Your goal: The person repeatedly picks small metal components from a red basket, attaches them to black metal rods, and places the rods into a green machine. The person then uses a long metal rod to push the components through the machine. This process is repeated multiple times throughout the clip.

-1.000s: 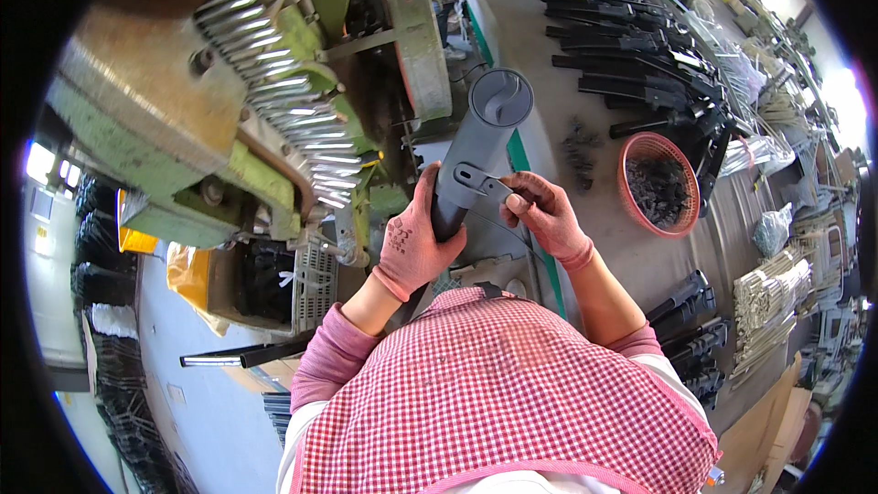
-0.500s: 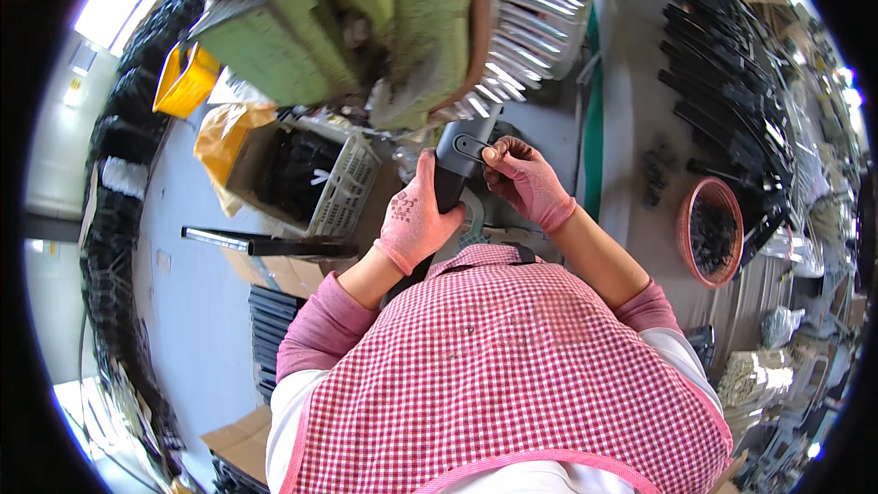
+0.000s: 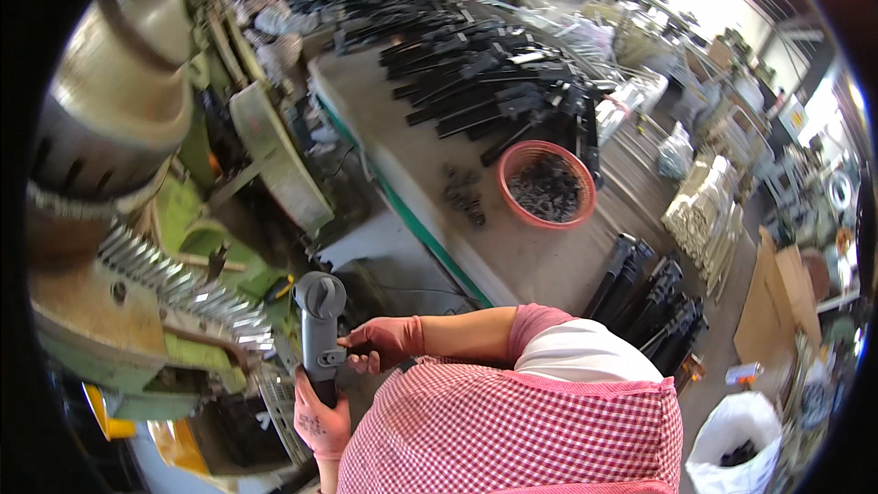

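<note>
A grey and black bar-like part (image 3: 319,338) with a rounded, hinge-like top stands nearly upright in front of my apron. Wrapped round its black lower end is my gloved left hand (image 3: 320,423). A small oval grey tab (image 3: 331,359) lies against the part's face. My right hand (image 3: 389,344), gloved in pink with darkened fingers, comes from the right with its fingers bent closed beside this tab. Whatever sits between those fingertips is too small and blurred to name.
A green machine with a row of shiny metal rods (image 3: 197,288) stands close on the left. To the right, a table (image 3: 402,155) with a green edge bears black bars (image 3: 494,82) and a red basket (image 3: 547,185) of small dark parts. A white sack (image 3: 734,444) stands lower right.
My view has swung to the right, bringing the table and basket to the middle. Both hands stay at the grey and black part, whose rounded top now shows.
</note>
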